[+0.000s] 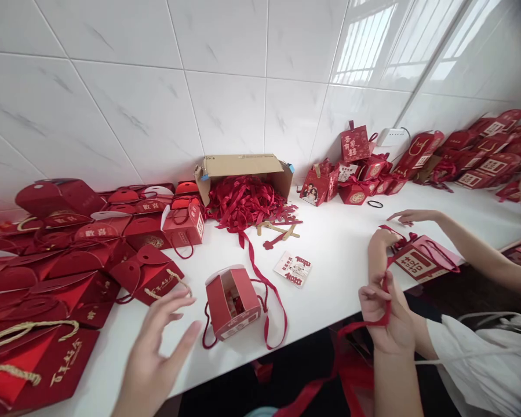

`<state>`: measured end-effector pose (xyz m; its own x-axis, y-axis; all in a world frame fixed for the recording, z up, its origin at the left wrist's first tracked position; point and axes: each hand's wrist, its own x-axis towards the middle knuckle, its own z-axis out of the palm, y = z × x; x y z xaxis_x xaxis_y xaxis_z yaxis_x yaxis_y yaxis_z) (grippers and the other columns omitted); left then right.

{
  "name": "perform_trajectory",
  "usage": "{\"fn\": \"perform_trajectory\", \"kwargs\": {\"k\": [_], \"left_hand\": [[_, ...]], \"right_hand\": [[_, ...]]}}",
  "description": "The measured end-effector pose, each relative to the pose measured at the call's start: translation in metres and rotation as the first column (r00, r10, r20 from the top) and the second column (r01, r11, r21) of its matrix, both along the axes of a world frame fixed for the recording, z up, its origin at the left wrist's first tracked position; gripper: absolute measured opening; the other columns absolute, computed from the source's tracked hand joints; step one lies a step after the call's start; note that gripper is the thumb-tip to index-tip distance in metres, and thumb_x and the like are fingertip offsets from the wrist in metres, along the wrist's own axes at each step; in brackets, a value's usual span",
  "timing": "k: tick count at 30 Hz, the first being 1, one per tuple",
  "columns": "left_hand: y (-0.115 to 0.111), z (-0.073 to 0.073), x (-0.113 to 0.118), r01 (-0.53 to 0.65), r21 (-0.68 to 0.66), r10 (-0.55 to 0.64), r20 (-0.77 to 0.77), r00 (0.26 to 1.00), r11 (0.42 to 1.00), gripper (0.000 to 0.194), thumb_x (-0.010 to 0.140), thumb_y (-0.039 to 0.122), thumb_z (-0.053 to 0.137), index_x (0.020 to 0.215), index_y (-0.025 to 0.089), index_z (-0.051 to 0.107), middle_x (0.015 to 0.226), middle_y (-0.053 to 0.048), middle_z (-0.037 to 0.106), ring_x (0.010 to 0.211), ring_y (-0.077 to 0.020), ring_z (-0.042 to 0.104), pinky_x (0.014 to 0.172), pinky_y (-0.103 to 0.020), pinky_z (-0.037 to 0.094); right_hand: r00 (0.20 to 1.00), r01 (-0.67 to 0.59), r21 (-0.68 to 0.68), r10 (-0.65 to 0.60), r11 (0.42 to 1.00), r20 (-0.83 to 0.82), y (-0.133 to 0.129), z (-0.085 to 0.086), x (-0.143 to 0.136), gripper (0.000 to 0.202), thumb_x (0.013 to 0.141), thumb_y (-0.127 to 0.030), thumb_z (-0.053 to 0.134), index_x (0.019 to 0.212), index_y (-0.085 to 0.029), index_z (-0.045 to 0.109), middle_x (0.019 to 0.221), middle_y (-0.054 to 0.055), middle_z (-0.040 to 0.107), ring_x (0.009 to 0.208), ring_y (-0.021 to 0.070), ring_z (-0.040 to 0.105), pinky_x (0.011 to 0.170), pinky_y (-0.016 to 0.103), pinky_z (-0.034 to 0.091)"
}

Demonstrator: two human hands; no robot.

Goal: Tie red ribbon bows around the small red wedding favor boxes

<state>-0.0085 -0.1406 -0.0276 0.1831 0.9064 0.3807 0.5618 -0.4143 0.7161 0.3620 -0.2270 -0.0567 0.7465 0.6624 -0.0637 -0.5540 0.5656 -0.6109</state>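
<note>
My left hand (156, 353) hovers with fingers apart over the table's near edge, holding nothing. Just right of it stands a small red gift box (235, 307) with its top partly open and dark red cord handles at its sides; its contents are only partly visible. My right hand (386, 310) is raised at the right, fingers curled round a red ribbon (314, 385) that trails down to the left below the table edge. Another red ribbon (272, 289) runs from the pile past the box. A printed card (294, 268) lies behind the box.
Many red gift boxes (73, 289) crowd the left side. A cardboard carton (243, 165) spills red ribbons by the wall. More boxes (360, 168) stand at the back right. A co-worker's arms (473, 246) reach around a red box (416, 260) close to my right hand.
</note>
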Motion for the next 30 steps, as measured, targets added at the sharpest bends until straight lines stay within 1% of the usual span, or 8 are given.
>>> {"fn": "perform_trajectory", "kwargs": {"k": [4,8,11,14,17,20,23,30], "left_hand": [[0.022,-0.011,0.042,0.127,-0.148,-0.129,-0.005,0.992,0.981,0.035,0.088,0.044,0.051,0.122,0.036,0.055,0.145,-0.002,0.038,0.139,-0.0276,0.031,0.111,-0.051,0.033],[0.021,-0.012,0.055,0.191,-0.279,-0.198,0.003,0.980,0.941,0.037,0.092,0.044,0.043,0.129,0.041,0.049,0.152,0.002,0.027,0.144,-0.0245,0.021,0.108,-0.045,0.039],[0.019,-0.010,0.053,0.222,-0.285,-0.237,-0.020,0.971,0.932,0.037,0.093,0.041,0.043,0.129,0.039,0.050,0.150,-0.001,0.029,0.143,-0.0250,0.022,0.105,-0.043,0.043],[0.019,-0.006,0.045,0.251,-0.265,-0.282,-0.084,0.956,0.931,0.038,0.091,0.035,0.045,0.129,0.035,0.050,0.147,-0.005,0.033,0.141,-0.0265,0.027,0.105,-0.044,0.042],[0.019,-0.001,0.037,0.283,-0.259,-0.326,-0.139,0.935,0.923,0.035,0.090,0.028,0.044,0.122,0.032,0.055,0.139,-0.007,0.041,0.137,-0.0252,0.036,0.107,-0.045,0.040],[0.017,0.007,0.033,0.325,-0.273,-0.373,-0.147,0.916,0.906,0.025,0.090,0.029,0.045,0.109,0.029,0.061,0.128,-0.007,0.050,0.129,-0.0227,0.045,0.106,-0.041,0.042],[0.014,0.013,0.034,0.306,-0.254,-0.350,-0.149,0.925,0.917,0.021,0.090,0.035,0.048,0.101,0.027,0.064,0.125,-0.006,0.052,0.127,-0.0220,0.048,0.105,-0.037,0.042],[0.014,0.020,0.042,0.301,-0.282,-0.361,-0.188,0.914,0.911,0.024,0.090,0.037,0.048,0.110,0.032,0.061,0.140,-0.004,0.043,0.132,-0.0234,0.043,0.107,-0.042,0.039]], "right_hand": [[0.994,-0.069,-0.123,0.079,0.990,0.078,0.003,0.002,-0.016,0.039,0.059,-0.023,0.085,0.096,-0.026,0.073,0.097,-0.002,0.069,0.050,0.0003,0.046,0.061,0.020,0.051],[0.954,-0.182,-0.239,0.231,0.954,0.194,0.002,0.003,-0.029,0.039,0.064,-0.027,0.083,0.102,-0.028,0.073,0.108,0.003,0.069,0.053,0.0034,0.047,0.061,0.024,0.049],[0.913,-0.255,-0.271,0.323,0.928,0.248,0.004,0.006,-0.037,0.036,0.069,-0.030,0.080,0.104,-0.027,0.073,0.103,0.005,0.071,0.051,0.0045,0.046,0.057,0.026,0.046],[0.877,-0.315,-0.269,0.388,0.910,0.285,0.010,0.010,-0.043,0.023,0.070,-0.035,0.079,0.090,-0.023,0.076,0.077,0.004,0.071,0.048,0.0072,0.047,0.052,0.027,0.042],[0.838,-0.348,-0.280,0.431,0.895,0.335,0.016,0.016,-0.047,0.018,0.065,-0.035,0.082,0.076,-0.021,0.075,0.056,0.001,0.063,0.046,0.0092,0.047,0.046,0.024,0.038],[0.796,-0.349,-0.328,0.462,0.878,0.392,0.023,0.024,-0.053,0.021,0.065,-0.034,0.082,0.078,-0.021,0.072,0.057,0.000,0.062,0.049,0.0093,0.048,0.044,0.021,0.036],[0.721,-0.370,-0.390,0.525,0.843,0.451,0.031,0.032,-0.064,0.020,0.072,-0.033,0.078,0.082,-0.020,0.067,0.056,-0.003,0.056,0.050,0.0077,0.046,0.046,0.019,0.036],[0.484,-0.573,-0.465,0.736,0.675,0.473,0.044,0.038,-0.099,0.025,0.080,-0.029,0.070,0.079,-0.019,0.047,0.057,-0.008,0.047,0.049,0.0043,0.037,0.048,0.017,0.030]]}}
